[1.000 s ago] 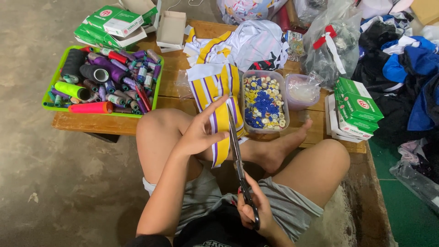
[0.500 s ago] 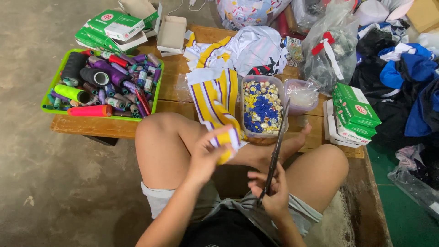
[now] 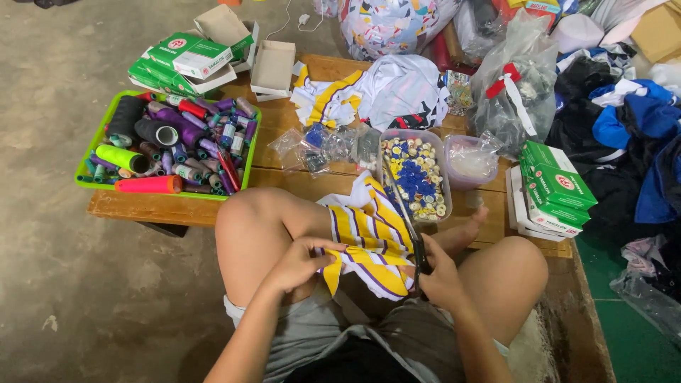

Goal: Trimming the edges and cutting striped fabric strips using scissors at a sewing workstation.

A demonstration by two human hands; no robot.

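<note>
- Yellow, white and purple striped cloth [image 3: 369, 245] lies across the person's lap, between the two bare knees, one end trailing up onto the wooden bench [image 3: 177, 206].
- Half a second back the cloth hung down from the bench with only its tip in the left hand; now most of it is gathered low on the lap, bunched between both hands.
- The left hand [image 3: 301, 266] pinches the near edge of the cloth, fingers curled under a yellow corner.
- The right hand [image 3: 443, 280] is closed round the handles of the scissors [image 3: 406, 216]; earlier the blades pointed clear of the cloth, now they lie along its right edge, tips toward the tub of buttons [image 3: 416, 174].
- Whether the blades are parted or shut on the cloth I cannot tell.
- Judged from this, the cloth has been drawn in and the scissors brought up to it, so a cut or a trim at that edge looks to be in hand.
- To the left a green tray [image 3: 85, 181] holds thread spools; green boxes [image 3: 191, 57] are stacked behind it, and more [image 3: 557, 188] sit at the right.
</note>
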